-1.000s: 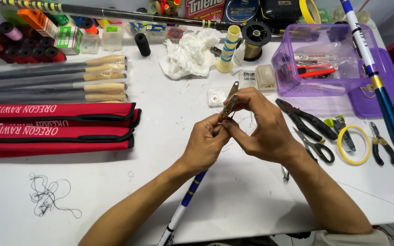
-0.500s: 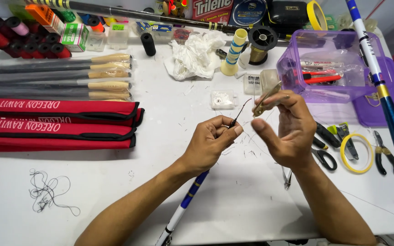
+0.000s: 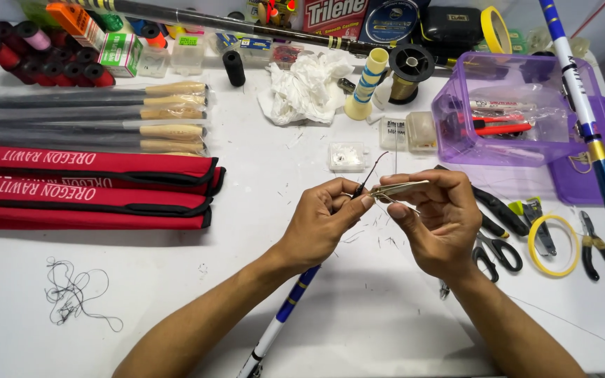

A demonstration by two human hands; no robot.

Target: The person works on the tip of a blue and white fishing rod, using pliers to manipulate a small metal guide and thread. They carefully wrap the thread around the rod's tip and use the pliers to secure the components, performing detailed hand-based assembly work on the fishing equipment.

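While my left hand [image 3: 323, 220] pinches the thin dark tip of a rod [image 3: 283, 322], my right hand [image 3: 437, 220] grips shiny metal tweezers [image 3: 399, 187] right beside that tip. The rod is smooth, with blue and white bands, and it runs down under my left wrist to the near edge of the white table [image 3: 386, 336]. Both hands are closed and nearly touch, just above the middle of the table.

To my left lie three soft red cases [image 3: 85, 185], stacked. Behind them are four rods in clear bags [image 3: 92, 115] with pale wood handles. A loose black thread [image 3: 71, 294] curls near my left arm.

To my right sits a see-through purple box [image 3: 456, 133] with red and white pens inside. Near it lie black scissors [image 3: 495, 248], a yellow tape ring [image 3: 553, 245] and pliers [image 3: 600, 248]. A crumpled white tissue [image 3: 309, 87] is at the back, and a small clear box [image 3: 346, 157] with white bits in it sits just behind my hands.
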